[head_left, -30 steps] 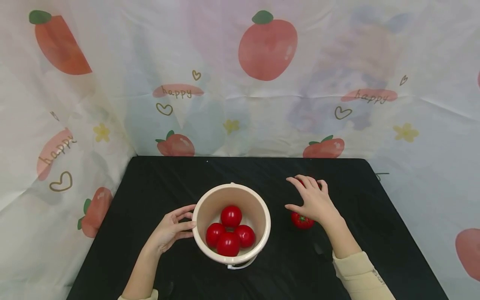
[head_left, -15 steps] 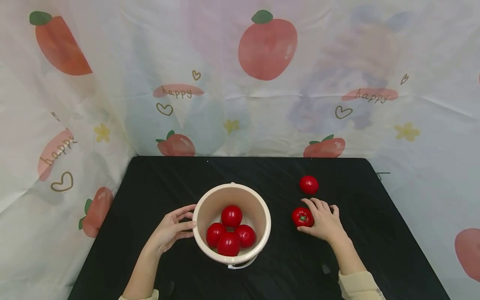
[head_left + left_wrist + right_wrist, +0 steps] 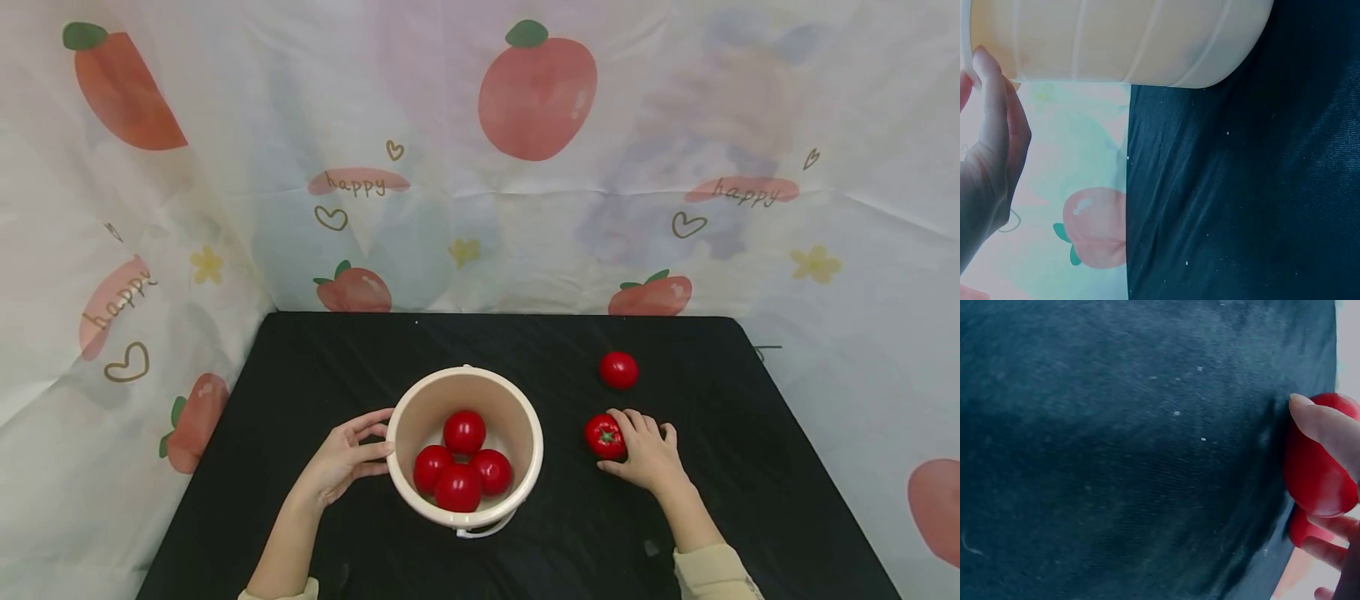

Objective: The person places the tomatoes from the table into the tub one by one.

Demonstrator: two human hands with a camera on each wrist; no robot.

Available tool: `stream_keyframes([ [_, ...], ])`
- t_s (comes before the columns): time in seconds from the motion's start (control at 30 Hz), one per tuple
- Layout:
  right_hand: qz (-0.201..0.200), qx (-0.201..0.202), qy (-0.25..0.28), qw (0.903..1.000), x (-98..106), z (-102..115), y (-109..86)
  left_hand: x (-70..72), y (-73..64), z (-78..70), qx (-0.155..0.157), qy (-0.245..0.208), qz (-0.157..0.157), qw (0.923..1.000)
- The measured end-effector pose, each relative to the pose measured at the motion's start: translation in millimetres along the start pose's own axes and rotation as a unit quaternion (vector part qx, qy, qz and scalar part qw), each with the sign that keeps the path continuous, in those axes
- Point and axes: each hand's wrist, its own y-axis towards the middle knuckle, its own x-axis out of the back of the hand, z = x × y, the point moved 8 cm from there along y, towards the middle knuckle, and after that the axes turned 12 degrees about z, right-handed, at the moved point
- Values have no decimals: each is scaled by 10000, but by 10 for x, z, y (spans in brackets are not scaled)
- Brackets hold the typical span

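Note:
A cream bucket (image 3: 525, 417) stands mid-table in the head view, with several red tomatoes (image 3: 458, 488) inside. At its left side, the fingertips of my left hand (image 3: 337, 462) rest against the wall just below the rim; the left wrist view shows these fingers close under the rim of the bucket (image 3: 1116, 37). To the right of the bucket, my right hand (image 3: 647, 454) holds a red tomato (image 3: 602, 437) with a green stem mark between thumb and fingers. The right wrist view shows the thumb and fingers on opposite sides of this tomato (image 3: 1316, 472).
Another red tomato (image 3: 618, 370) lies just beyond the one at my right hand. A white handle (image 3: 487, 531) hangs at the bucket's near side. Black cloth (image 3: 330, 350) covers the table, and a printed curtain (image 3: 435, 108) rises behind its far edge.
My right hand has come back from above the farther tomato to the nearer one, and its fingers have closed in around it. The left hand and bucket have stayed in place.

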Motion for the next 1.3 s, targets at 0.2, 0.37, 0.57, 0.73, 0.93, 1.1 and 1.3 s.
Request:
stream_keyframes([
  [0.2,-59,28,29,10000,-33,-9,17,1,7,3,-16,14,18,10000],
  [0.37,-192,122,-44,9997,-30,1,25,2,10,4,-17,6,9,10000],
  [0.57,-625,432,-263,9968,32,61,37,1,14,0,-30,-4,16,10000],
  [0.73,-1195,698,-448,9894,260,208,39,2,14,-8,-50,-27,37,10000],
  [0.93,-1764,1100,-788,9750,699,545,6,4,6,-6,-27,-49,14,10000],
  [1.1,-2151,1668,-980,9572,1039,937,-50,4,4,-1,-19,-55,2,10000],
  [1.3,-2108,2331,-1098,9429,1218,1437,-74,3,4,-4,-27,-24,10,10000],
])
